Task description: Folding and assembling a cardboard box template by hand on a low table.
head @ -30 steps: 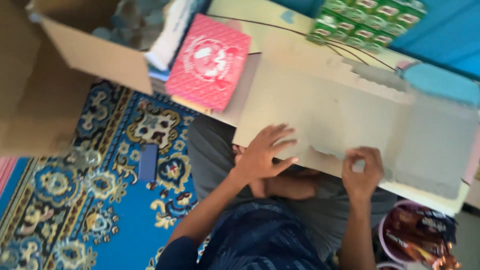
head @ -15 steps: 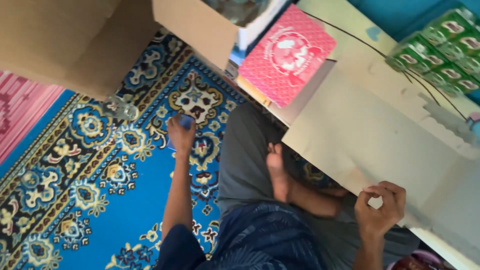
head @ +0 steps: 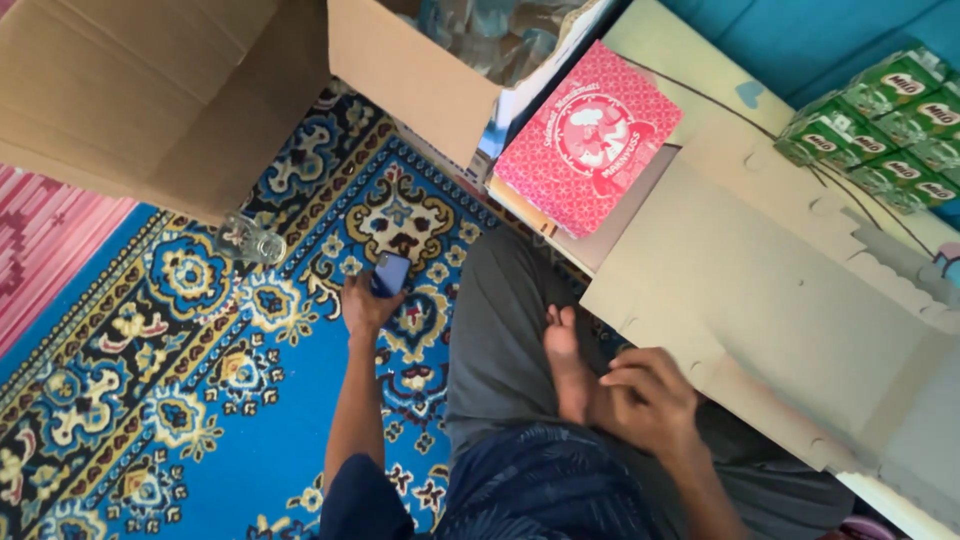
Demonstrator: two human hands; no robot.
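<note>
The left hand (head: 366,305) is stretched out over the blue patterned carpet (head: 150,400), and its grip is pressed around a small dark blue phone (head: 390,273), which stands up from the fingers just above the carpet. A little to the left of it, a clear glass jar (head: 248,240) lies on the carpet, near the edge of a big brown carton (head: 150,90). The right hand (head: 648,400) rests with curled fingers beside a bare foot (head: 566,355) and touches the near edge of a flat grey cardboard sheet (head: 790,300); I cannot tell if it pinches the sheet. Far from the hands, a pink box (head: 585,135) lies by a second open carton (head: 410,70), and green drink packs (head: 890,125) are at the far right.
</note>
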